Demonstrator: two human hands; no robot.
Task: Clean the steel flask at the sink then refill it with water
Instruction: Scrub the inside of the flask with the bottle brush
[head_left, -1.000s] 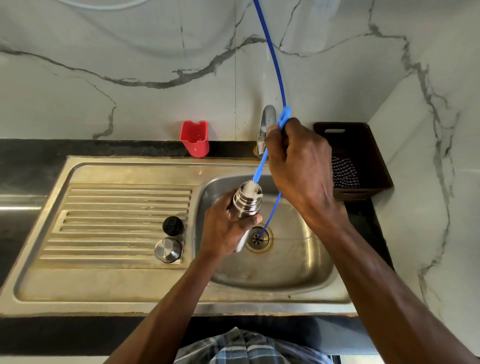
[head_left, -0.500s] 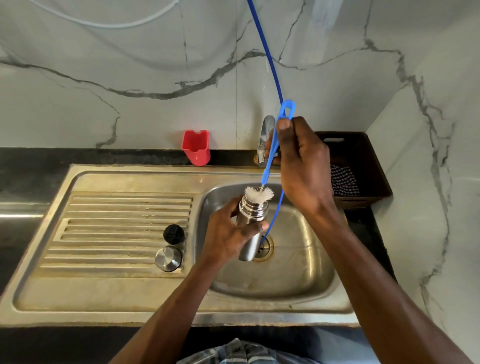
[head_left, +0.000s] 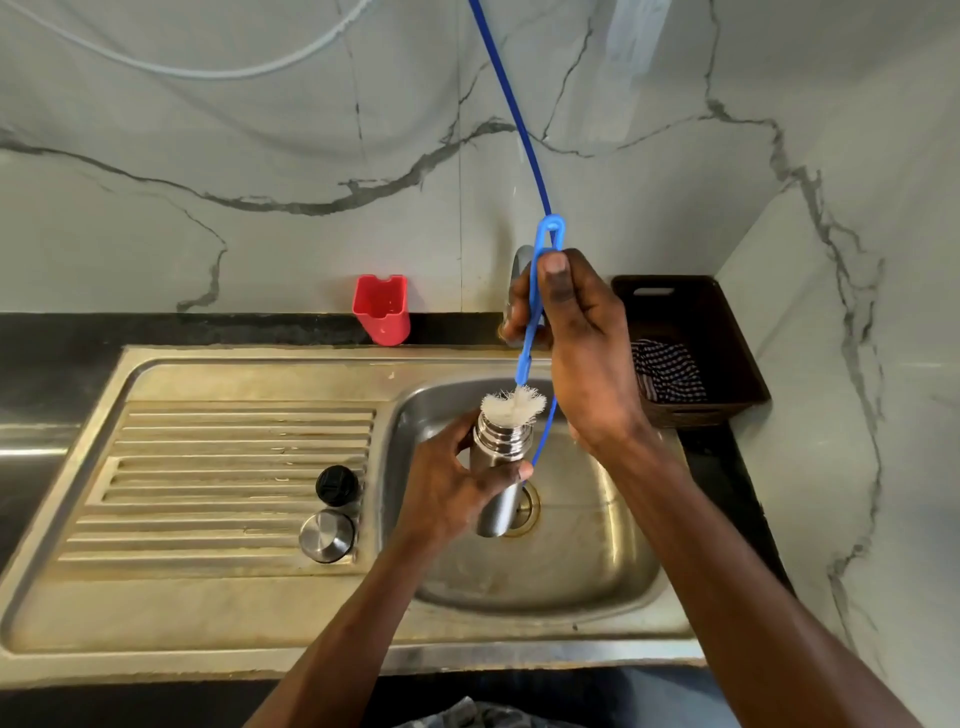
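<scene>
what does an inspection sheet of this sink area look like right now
surface: steel sink, ribbed drainboard
job's things: steel flask over the basin, white bristles of blue bottle brush at its mouth; black cap and steel lid on drainboard
clutter: red cup; brown basket with checked cloth
grip: left hand holds flask; right hand pinches brush handle
cables: blue tube, white tube
surroundings: marble wall, tap partly hidden

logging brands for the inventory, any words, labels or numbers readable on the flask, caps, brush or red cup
No readable text in this view.
Steel flask: bare metal, no marking visible.
Black cap: faint raised moulding, too small to read.
Steel cap, bottle brush, red cup: plain.
</scene>
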